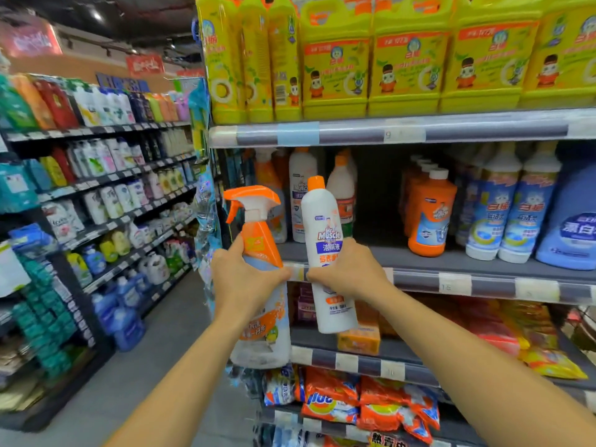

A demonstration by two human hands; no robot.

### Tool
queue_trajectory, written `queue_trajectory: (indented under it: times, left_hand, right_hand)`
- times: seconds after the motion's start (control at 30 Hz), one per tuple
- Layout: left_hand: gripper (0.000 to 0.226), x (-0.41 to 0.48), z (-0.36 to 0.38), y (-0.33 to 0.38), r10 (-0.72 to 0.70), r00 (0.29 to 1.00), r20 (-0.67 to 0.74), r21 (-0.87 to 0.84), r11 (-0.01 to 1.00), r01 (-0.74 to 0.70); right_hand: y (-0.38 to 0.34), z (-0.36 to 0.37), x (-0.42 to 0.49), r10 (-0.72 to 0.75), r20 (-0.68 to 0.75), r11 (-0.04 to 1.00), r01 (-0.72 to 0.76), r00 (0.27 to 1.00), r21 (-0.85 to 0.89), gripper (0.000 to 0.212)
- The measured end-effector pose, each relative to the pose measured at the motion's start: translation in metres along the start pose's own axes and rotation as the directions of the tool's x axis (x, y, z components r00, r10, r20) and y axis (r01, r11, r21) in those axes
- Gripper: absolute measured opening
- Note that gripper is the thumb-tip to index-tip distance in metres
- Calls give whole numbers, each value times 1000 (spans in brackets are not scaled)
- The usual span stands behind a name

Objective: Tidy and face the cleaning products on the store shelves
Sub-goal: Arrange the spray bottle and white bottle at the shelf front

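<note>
Supermarket shelving is running down both sides of a grey aisle, and a person is standing before the cleaning-products bay (419, 282) with a bottle in each fist. Their left hand (245, 279) is wrapping fully around the waist of an orange-triggered spray bottle (261, 285), nozzle pointing left, while the right hand (348, 269) is closing around a white Mr Muscle bottle (329, 253) with an orange cap, label facing out. Both are hanging in the air just in front of the middle shelf, not resting on it, and the knuckles are nearly touching. Behind them a gap is showing on that shelf between more white bottles (301, 195) and a file of orange bottles (430, 214); yellow jugs (403, 66) are crowding the tier above. The risk, by the look of it, is a clumsy return: pushing either bottle in with both hands full could be knocking the upright row behind over, or bumping the trigger on the shelf lip. How full any container is cannot be told through the opaque plastic.
</note>
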State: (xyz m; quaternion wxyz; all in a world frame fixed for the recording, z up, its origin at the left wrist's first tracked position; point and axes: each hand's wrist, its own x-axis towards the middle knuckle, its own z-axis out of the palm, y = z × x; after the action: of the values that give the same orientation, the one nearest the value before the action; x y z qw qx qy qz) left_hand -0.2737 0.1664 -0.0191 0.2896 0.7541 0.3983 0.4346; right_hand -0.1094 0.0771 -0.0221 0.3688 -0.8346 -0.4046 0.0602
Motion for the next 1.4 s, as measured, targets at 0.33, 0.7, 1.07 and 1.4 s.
queue_trajectory:
  times: [0.33, 0.7, 1.07, 1.4]
  left_hand:
    - [90, 61, 14, -35, 33, 999, 4, 2, 999, -33]
    - [83, 90, 19, -52, 63, 996, 64, -21, 998, -62]
    - [78, 98, 18, -53, 86, 994, 65, -43, 996, -84]
    - [78, 104, 20, -45, 89, 994, 58, -36, 996, -87]
  right_hand:
    - [-36, 32, 89, 115, -178, 993, -114, 977, 15, 70]
    - [-52, 61, 143, 157, -398, 987, -136, 904, 81, 70]
    - [-41, 87, 156, 82, -526, 996, -81, 846, 24, 78]
    - [-35, 97, 162, -3, -553, 999, -26, 833, -44, 82]
